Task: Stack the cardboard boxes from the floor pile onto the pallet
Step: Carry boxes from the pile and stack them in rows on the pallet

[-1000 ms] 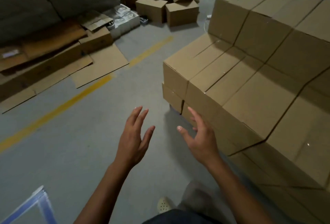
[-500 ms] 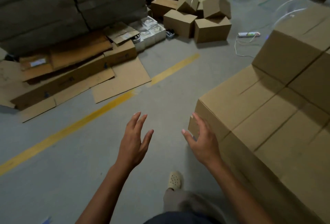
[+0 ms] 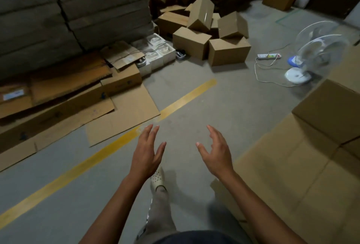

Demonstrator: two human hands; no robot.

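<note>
At the far centre of the concrete floor (image 3: 224,107), the floor pile of cardboard boxes (image 3: 190,42) lies in a loose heap: two boxes stand square at its near edge, and others rest tilted on and behind them. Along the right edge, the stacked boxes (image 3: 292,165) form a level layer, with one further box (image 3: 327,111) seated on top at the far end. Near centre, the left hand (image 3: 147,154) and the right hand (image 3: 217,154) are held over the floor, palms turned toward each other. The grip of each hand is apart, fingers spread and holding nothing; neither hand touches a box. A light perforated shoe (image 3: 157,178) shows below the left hand. A yellow floor line (image 3: 116,142) runs diagonally from near left toward the pile. Flattened cardboard sheets (image 3: 124,113) lie left of the line. A white fan (image 3: 319,53) and a power strip (image 3: 269,56) stand far right, beside the pile.
</note>
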